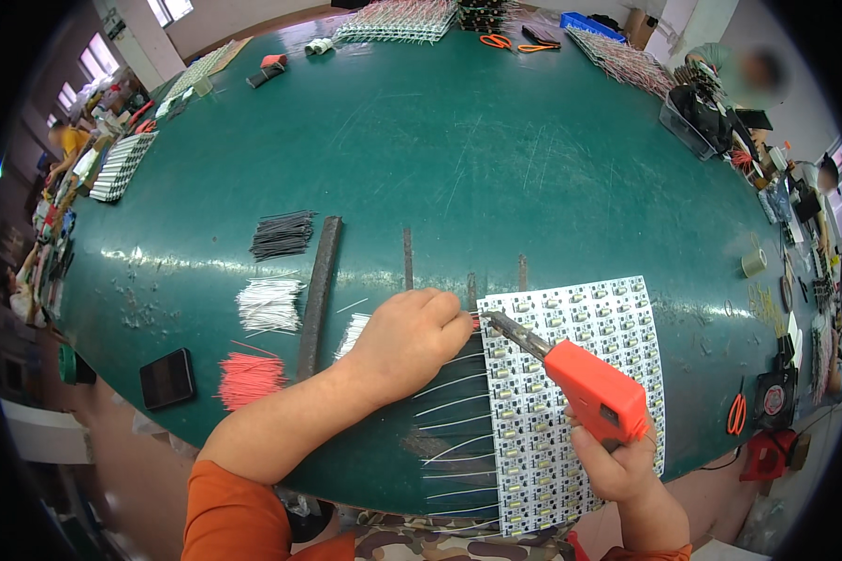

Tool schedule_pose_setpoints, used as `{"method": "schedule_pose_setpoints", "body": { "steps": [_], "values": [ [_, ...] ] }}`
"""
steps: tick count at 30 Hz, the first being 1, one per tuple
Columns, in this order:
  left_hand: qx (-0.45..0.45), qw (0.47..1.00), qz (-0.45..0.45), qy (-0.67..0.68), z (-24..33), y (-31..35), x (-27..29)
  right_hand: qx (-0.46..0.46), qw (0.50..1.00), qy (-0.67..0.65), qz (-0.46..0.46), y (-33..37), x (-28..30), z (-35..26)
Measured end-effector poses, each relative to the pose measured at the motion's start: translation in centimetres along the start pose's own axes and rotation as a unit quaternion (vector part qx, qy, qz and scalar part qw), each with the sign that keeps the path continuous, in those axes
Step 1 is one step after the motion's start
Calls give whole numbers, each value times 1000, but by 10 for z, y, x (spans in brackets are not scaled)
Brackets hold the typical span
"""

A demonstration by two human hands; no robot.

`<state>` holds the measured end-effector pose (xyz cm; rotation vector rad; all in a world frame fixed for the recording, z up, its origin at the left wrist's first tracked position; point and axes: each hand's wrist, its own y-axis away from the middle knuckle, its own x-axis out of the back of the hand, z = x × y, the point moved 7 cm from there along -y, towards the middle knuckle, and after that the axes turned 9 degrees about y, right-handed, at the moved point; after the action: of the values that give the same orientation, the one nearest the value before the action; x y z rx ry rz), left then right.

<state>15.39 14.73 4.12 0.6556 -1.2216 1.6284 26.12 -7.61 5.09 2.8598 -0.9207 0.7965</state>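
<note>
A white circuit board panel (571, 411) with rows of small components lies on the table before me. From its left edge several thin white wires (458, 421) stick out to the left. My left hand (412, 332) is closed at the panel's upper left corner, pinching a thin wire; a bit of red shows at the fingertips, and the rest is hidden by the hand. My right hand (617, 458) is wrapped round a red soldering gun (599, 388) slanted over the panel, its tip at the same corner, close to my left fingertips.
Bundles of black wires (283, 235), white wires (269, 305) and red wires (251, 379) lie left of a dark bar (320, 294). A phone (167, 378) rests nearby. Orange-handled scissors (737, 413) lie at the right. Other people sit along the table's sides.
</note>
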Motion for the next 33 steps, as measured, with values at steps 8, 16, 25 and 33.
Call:
{"method": "schedule_pose_setpoints", "body": {
  "steps": [8, 16, 25, 33],
  "values": [
    [-8, 1000, 25, 5, 2, -3, 1, -18, 1000, 2, -3, 1, 3, -1],
    [-14, 999, 30, 6, 3, -1, 2, -15, 999, -48, -19, 8, 9, -4],
    [-7, 1000, 6, -4, 1, 0, 1, -6, 999, -21, -42, 5, 5, -9],
    [-2, 999, 32, -1, 4, 0, 7, 13, 997, -65, -35, 17, 11, -9]
  ]
}}
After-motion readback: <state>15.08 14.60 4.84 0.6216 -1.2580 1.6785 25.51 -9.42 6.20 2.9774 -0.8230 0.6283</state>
